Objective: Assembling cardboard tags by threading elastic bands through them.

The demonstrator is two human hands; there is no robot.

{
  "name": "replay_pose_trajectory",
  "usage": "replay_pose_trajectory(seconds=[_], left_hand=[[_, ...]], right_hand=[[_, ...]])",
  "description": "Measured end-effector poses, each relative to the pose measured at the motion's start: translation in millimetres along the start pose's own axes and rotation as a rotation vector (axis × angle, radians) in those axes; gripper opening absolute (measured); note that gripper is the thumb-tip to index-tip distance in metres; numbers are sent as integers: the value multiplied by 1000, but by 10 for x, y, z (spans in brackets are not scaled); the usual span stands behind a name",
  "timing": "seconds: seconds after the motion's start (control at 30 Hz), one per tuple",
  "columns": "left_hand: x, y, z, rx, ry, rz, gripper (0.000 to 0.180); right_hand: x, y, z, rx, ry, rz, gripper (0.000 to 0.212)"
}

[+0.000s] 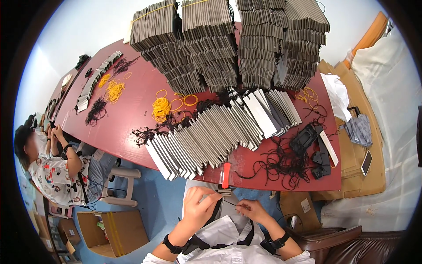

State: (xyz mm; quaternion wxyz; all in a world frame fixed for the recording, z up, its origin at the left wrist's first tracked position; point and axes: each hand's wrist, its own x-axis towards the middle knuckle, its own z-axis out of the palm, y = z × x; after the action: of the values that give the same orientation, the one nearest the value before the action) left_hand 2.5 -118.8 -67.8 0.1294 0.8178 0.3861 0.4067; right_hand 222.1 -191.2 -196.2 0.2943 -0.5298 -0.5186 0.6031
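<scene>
My left hand [200, 204] is closed in a pinch on one end of a thin black cord [230, 202], just below the table's front edge. Fingertips of my right hand [252, 210] pinch the cord's other part, so it runs between both hands over my lap. Beside my left fingertips shows a small grey layered piece [224, 192]; whether that hand touches it I cannot tell. A red-handled tool [226, 175] lies at the table edge ahead. Beyond it, a long row of thin grey and white flat boxes [215, 132] leans across the table.
Tall stacks of grey flat pieces [206, 48] stand at the back of the red table [132, 145]. Yellow rubber bands [161, 110] and tangled black cords [285, 165] lie about. At left sits another person [57, 171]; an open cardboard box [114, 233] is on the floor.
</scene>
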Motion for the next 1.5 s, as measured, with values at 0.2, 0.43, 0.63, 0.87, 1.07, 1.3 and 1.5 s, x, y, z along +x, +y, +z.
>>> replay_pose_trajectory(seconds=[0.2,0.43,0.63,0.87,1.07,1.3,1.5], left_hand=[[17,77,-45,67,-17,-6,24],[10,110,-49,-110,-85,-233,19],[-145,111,-151,-128,-201,-155,18],[-202,127,-65,-325,-190,-375,15],[-228,78,-25,-530,-216,-534,14],[-280,-35,22,-747,-274,-636,12],[-281,-15,-147,-1078,-330,-803,8]], right_hand=[[7,1,22,3,21,-6,15],[13,2,39,-77,19,-33,16],[-2,45,37,56,-23,-53,15],[-35,10,27,140,-155,61,15],[-42,-44,28,155,-162,93,15],[-138,-225,-61,177,-215,152,16],[-312,-597,-151,428,-301,50,17]])
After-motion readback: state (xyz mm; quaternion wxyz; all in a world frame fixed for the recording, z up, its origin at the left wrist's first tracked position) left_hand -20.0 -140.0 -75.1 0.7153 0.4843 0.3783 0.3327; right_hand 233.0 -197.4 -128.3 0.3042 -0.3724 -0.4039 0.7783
